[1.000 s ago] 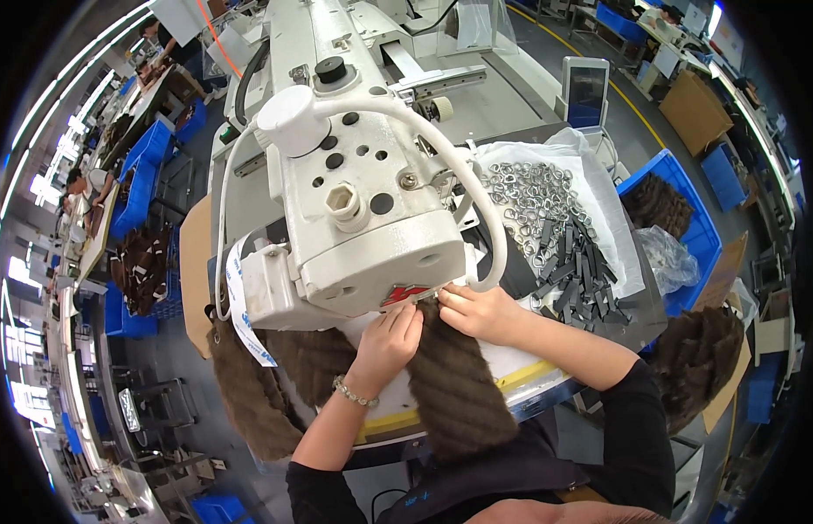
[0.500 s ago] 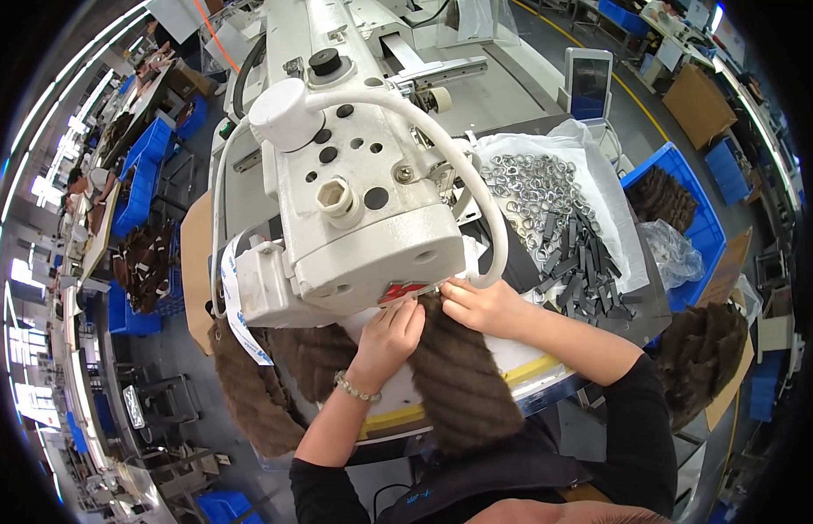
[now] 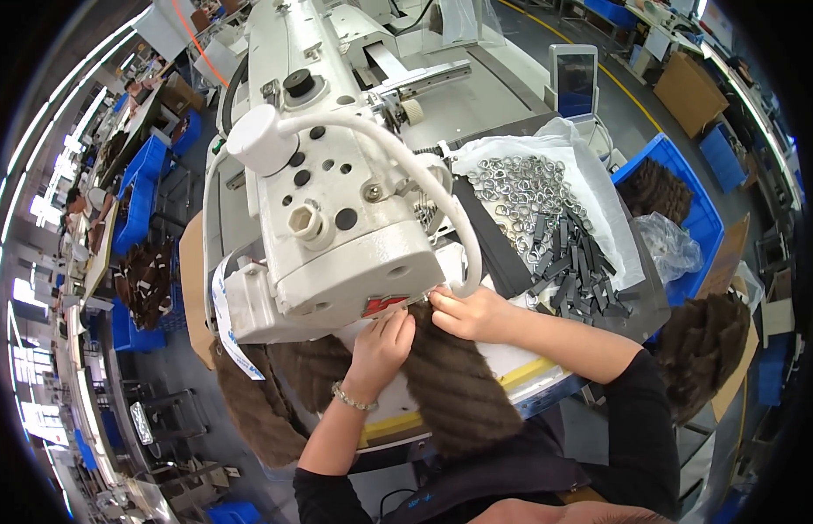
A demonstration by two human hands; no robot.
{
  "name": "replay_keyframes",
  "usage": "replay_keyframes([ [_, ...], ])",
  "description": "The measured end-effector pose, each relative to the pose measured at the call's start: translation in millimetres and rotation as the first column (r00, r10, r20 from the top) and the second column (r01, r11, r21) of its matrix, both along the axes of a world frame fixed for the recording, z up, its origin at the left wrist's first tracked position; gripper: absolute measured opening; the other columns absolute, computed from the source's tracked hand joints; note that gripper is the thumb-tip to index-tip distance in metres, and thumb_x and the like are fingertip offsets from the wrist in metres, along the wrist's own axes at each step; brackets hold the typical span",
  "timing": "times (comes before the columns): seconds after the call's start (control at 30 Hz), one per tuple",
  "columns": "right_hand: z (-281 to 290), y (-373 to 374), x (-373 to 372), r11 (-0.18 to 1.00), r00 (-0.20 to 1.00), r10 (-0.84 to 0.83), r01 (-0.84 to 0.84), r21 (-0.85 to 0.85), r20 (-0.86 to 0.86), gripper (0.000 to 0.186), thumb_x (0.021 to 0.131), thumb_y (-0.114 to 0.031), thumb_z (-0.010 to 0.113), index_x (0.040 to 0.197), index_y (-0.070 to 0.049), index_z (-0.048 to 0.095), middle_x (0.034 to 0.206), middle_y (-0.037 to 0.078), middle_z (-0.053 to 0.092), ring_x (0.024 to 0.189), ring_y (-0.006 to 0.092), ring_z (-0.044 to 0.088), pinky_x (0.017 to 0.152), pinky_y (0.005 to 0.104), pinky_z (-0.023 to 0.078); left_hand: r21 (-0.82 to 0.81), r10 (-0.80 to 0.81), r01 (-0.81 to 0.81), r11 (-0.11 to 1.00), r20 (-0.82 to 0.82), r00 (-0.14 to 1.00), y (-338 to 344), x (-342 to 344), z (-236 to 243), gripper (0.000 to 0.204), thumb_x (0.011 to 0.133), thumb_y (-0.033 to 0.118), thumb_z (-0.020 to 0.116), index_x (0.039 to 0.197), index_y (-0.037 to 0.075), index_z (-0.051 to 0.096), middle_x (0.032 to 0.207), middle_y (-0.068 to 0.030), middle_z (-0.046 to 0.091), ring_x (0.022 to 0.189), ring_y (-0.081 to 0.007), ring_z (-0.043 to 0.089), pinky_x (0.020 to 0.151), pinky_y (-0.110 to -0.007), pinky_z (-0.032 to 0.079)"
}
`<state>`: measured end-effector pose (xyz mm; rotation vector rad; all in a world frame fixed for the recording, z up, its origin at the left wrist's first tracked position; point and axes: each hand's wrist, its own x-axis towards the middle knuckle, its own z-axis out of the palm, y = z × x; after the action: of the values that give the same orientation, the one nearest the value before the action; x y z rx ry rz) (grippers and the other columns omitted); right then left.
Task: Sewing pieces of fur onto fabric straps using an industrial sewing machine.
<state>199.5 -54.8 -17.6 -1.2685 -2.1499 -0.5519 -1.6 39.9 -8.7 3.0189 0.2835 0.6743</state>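
A brown fur strip [image 3: 459,384] runs from beneath the white sewing machine head [image 3: 354,262] down over the table's front edge toward my lap. At its upper end my right hand [image 3: 466,313] pinches the strip by its right edge, close to the machine's curved white tube. My left hand [image 3: 383,349], a beaded bracelet on its wrist, has its fingers drawn together at the strip's left edge. The machine head partly hides the left fingertips and whatever they grip. The needle area is hidden too.
Metal rings [image 3: 515,188] and short black strips [image 3: 572,271] lie on white sheeting to the right. Beyond stands a blue bin [image 3: 703,214] with fur and clear plastic. More fur pieces [image 3: 258,402] hang at the left; a fur pile [image 3: 703,354] lies far right. A screen [image 3: 574,79] stands behind.
The whole view has shifted a little, with the machine now slightly further left. Both hands keep almost the same place at the fur strip's upper end.
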Motion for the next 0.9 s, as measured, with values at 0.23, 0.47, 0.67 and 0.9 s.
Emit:
replay_keyframes([
  [0.23,-2,-1,0,1.0,1.0,-0.008,0.007,-0.03,-0.019,0.013,0.071,-0.014,0.06,0.074,-0.008,0.05,0.083,0.008,0.057,0.077,0.0184,0.065,0.059,0.0273,0.054,-0.016,0.009,-0.01,1.0,-0.017,1.0,-1,-1,5,0.018,0.078,0.002,0.064,0.095,-0.001,0.066,0.103,-0.0143,0.068,0.091,-0.0278,0.069,0.075,-0.035,0.057],
  [0.47,-9,-1,-1,0.998,0.993,-0.01,0.002,-0.063,-0.116,0.014,0.073,-0.016,0.06,0.073,-0.01,0.047,0.074,0.004,0.05,0.069,0.0162,0.061,0.056,0.0278,0.052,0.056,0.003,-0.001,0.998,-0.034,0.999,0,0,4,0.018,0.08,0.005,0.065,0.097,0.002,0.067,0.102,-0.0106,0.068,0.09,-0.0225,0.068,0.074,-0.032,0.056],
  [0.67,-8,-1,-3,0.999,0.99,-0.038,0.035,-0.021,-0.135,0.013,0.07,-0.014,0.062,0.072,-0.01,0.049,0.07,0.002,0.048,0.064,0.0157,0.059,0.054,0.0279,0.049,0.049,0.017,-0.015,0.999,-0.034,0.999,-1,1,4,0.018,0.079,0.004,0.065,0.098,0.002,0.067,0.103,-0.0103,0.069,0.089,-0.0227,0.068,0.075,-0.032,0.056],
  [0.9,-10,0,-2,0.998,0.991,-0.062,0.06,-0.026,-0.118,0.015,0.072,-0.015,0.061,0.072,-0.011,0.047,0.071,0.003,0.05,0.068,0.0157,0.061,0.055,0.0272,0.05,0.01,0.015,-0.015,1.0,-0.014,1.0,-3,2,8,0.018,0.078,0.002,0.065,0.095,0.0,0.068,0.102,-0.012,0.069,0.09,-0.0251,0.069,0.076,-0.034,0.056],
])
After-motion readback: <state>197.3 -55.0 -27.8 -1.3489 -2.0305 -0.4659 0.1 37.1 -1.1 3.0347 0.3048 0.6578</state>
